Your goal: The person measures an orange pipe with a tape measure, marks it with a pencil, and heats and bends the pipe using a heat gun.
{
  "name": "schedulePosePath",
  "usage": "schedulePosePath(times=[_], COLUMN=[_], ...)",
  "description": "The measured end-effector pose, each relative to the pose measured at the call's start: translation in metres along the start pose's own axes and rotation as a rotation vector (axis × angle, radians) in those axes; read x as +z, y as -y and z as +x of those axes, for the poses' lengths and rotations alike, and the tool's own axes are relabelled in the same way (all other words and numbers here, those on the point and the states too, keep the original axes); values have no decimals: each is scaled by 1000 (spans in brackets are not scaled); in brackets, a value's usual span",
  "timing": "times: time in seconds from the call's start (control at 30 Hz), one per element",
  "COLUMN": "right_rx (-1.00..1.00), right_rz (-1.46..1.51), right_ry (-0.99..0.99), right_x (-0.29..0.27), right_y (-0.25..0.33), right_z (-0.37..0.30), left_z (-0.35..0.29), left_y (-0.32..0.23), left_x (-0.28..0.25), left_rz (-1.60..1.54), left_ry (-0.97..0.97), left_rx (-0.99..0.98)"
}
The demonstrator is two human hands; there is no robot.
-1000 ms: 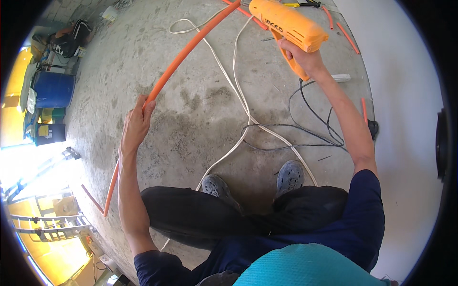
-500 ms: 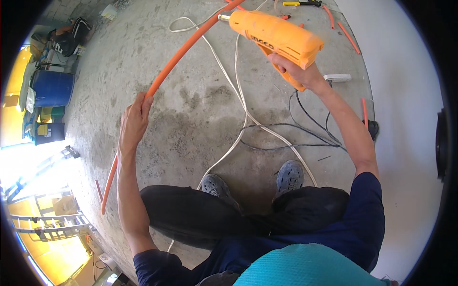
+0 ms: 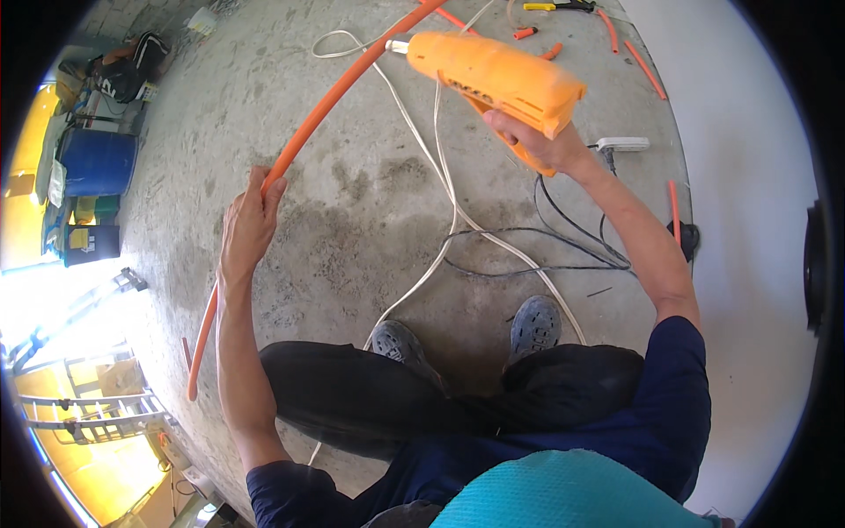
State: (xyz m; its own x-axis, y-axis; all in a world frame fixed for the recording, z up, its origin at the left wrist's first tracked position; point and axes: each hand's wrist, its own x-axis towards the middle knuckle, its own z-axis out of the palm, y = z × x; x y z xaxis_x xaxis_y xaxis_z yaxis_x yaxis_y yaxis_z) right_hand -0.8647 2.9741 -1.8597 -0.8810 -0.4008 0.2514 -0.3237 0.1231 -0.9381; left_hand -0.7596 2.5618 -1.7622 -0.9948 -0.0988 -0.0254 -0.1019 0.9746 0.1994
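Note:
A long orange pipe slants across the left half, its far end running out of the top of the view. My left hand is closed round it, and its lower end shows beyond my forearm. In my right hand is an orange heat gun, gripped by the handle. Its metal nozzle points left at the upper part of the pipe, very near it; whether the two touch I cannot tell. A dark cord hangs from the handle to the floor.
A white cable loops over the concrete floor between my shoes. Short orange pipe pieces and a yellow-and-black tool lie far right, near a white power strip. A white wall bounds the right; a blue drum and ladder stand left.
The heat gun has shifted left and slightly down in my right hand, bringing its nozzle closer along the pipe. My left hand keeps its grip with barely any movement.

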Motion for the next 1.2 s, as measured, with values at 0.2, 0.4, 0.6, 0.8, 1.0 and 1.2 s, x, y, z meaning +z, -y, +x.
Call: schedulePosePath(times=[0.2, 0.4, 0.6, 0.8, 1.0, 1.2], right_rx=[25, 38, 123, 30, 63, 38], right_rz=[123, 83, 86, 176, 155, 44], right_ry=[-182, -252, -263, -108, -8, 47], right_x=[-16, -32, -29, -7, 11, 15], right_y=[-3, -15, -14, -2, 5, 6], right_z=[8, 17, 14, 4, -7, -9], left_z=[-1, -3, -5, -4, -3, -2], left_y=[2, 4, 3, 4, -6, 2], left_x=[1, 3, -1, -2, -2, 0], left_rz=[8, 13, 76, 97, 112, 113], left_ry=[-21, -19, -36, -57, -34, -40], left_rx=[11, 6, 2, 29, 19, 25])
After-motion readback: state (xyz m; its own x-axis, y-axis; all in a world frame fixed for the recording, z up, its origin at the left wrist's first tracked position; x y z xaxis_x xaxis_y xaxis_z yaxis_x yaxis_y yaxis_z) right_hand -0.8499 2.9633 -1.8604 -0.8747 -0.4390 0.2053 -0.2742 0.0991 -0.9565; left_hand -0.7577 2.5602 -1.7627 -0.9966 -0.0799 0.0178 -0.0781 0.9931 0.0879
